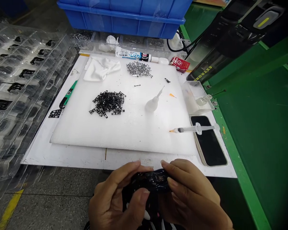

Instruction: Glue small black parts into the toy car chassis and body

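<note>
**Both hands gripping a glossy black part at the near edge of the counter**

The person's two hands are meeting low in the frame, just in front of the counter (62,158), and both are clamping onto one glossy black part (150,182). The left hand (115,198) is wrapping it from the left w/ fingers over the top and thumb pressing the front. The right hand (194,198) is closing on it from the right, fingertips resting on its upper edge. The part's long axis is running left to right, spanning betw. the two hands, so neither hand is nearer; it is sitting centred betw. them. Its exact shape is hard to tell, as the fingers are covering most of it.

Everything else is lying farther away, beyond the hands, on a white foam pad (134,127). A pile of small black clips (108,103) is sitting left of centre. A heap of small metal pins (138,69) is lying toward the far edge. A small squeeze bottle (153,102) is lying tilted, nozzle pointing up-right. A syringe (194,129) is lying to the right, its long axis left to right, orange tip pointing left, its rear end resting across a phone (208,142). A white cloth (100,67) and a glue tube (139,57) are at the far side. A green-handled cutter (68,94) is lying at the pad's left edge. Clear trays (19,80) are stacked at left, and a blue bin (124,16) is standing at the far end.
</note>
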Motion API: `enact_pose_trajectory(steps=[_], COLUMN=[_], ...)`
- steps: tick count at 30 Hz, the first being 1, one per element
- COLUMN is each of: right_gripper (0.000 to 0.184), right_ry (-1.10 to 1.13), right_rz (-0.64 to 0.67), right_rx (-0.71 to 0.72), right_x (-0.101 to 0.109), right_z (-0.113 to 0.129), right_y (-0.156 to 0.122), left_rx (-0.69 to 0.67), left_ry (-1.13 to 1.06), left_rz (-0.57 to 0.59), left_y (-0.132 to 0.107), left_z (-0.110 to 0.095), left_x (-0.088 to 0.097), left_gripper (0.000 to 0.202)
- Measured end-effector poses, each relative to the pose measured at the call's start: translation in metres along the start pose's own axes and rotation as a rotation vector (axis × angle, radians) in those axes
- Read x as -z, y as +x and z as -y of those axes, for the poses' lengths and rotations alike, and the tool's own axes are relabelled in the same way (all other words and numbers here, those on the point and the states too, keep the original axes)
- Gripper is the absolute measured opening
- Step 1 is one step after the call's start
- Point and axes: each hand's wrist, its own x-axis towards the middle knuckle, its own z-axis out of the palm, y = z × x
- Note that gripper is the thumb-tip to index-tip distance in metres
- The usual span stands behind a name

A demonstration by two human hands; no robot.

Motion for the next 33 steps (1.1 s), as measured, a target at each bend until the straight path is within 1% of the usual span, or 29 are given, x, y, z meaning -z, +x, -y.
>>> enact_pose_trajectory(steps=[2, 4, 6, 8, 10, 13, 15, 17, 18, 19, 22, 23, 24, 26, 27, 28, 29, 30, 33], right_gripper=[0.034, 0.030, 0.025, 0.022, 0.024, 0.030, 0.036, 0.044, 0.048, 0.050, 0.049, 0.048, 0.047, 0.043, 0.040, 0.036, 0.033, 0.031, 0.033], right_ry=[0.014, 0.004, -0.011, -0.017, -0.009, -0.012, -0.045, -0.068, -0.073, -0.075, -0.078, -0.079, -0.076, -0.066, -0.057, -0.049, -0.051, -0.053, 0.016], right_rz=[0.030, 0.130, 0.211, 0.224, 0.221, 0.219, 0.241, 0.257, 0.248, 0.230, 0.183, 0.171, 0.162, 0.156, 0.165, 0.177, 0.179, 0.179, 0.196], right_rx=[0.021, -0.033, -0.079, -0.096, -0.087, -0.050, 0.013, 0.085, 0.084, 0.046, -0.139, -0.153, -0.111, 0.045, 0.096, 0.114, 0.087, 0.014, -0.258], right_x=[-0.003, -0.005, -0.004, -0.002, 0.001, 0.006, 0.010, 0.013, 0.014, 0.015, 0.013, 0.012, 0.010, 0.005, 0.003, 0.001, -0.001, -0.002, -0.004], right_z=[-0.003, -0.004, -0.002, -0.001, -0.001, -0.007, -0.011, -0.011, -0.009, -0.005, 0.007, 0.009, 0.009, 0.005, 0.003, 0.000, -0.001, -0.002, 0.001], right_y=[0.000, 0.002, 0.005, 0.008, 0.009, 0.006, 0.001, -0.005, -0.008, -0.010, -0.012, -0.010, -0.007, 0.001, 0.006, 0.009, 0.012, 0.013, 0.012], left_rx=[0.060, 0.108, 0.104, 0.070, 0.057, 0.094, 0.116, 0.127, 0.133, 0.137, 0.125, 0.120, 0.122, 0.148, 0.162, 0.173, 0.176, 0.177, 0.188], left_ry=[-0.049, -0.088, -0.114, -0.125, -0.133, -0.142, -0.153, -0.153, -0.144, -0.130, -0.085, -0.082, -0.084, -0.088, -0.077, -0.052, -0.011, 0.038, 0.167], left_rz=[-0.009, -0.030, -0.044, -0.029, -0.003, 0.007, 0.003, 0.009, 0.013, 0.019, 0.025, 0.021, 0.015, 0.010, 0.013, 0.020, 0.030, 0.040, 0.098], left_y=[0.004, 0.008, 0.012, 0.014, 0.015, 0.014, 0.012, 0.009, 0.007, 0.005, 0.002, 0.001, 0.002, 0.004, 0.006, 0.008, 0.010, 0.013, 0.019], left_z=[0.003, 0.006, 0.009, 0.011, 0.011, 0.011, 0.010, 0.009, 0.008, 0.007, 0.004, 0.004, 0.004, 0.005, 0.006, 0.007, 0.007, 0.008, 0.007], left_x=[0.002, 0.004, 0.006, 0.007, 0.008, 0.009, 0.010, 0.010, 0.010, 0.011, 0.012, 0.012, 0.013, 0.014, 0.015, 0.017, 0.018, 0.019, 0.021], left_gripper=[0.024, 0.029, 0.036, 0.038, 0.037, 0.033, 0.029, 0.023, 0.021, 0.019, 0.015, 0.014, 0.014, 0.012, 0.011, 0.012, 0.014, 0.016, 0.022])
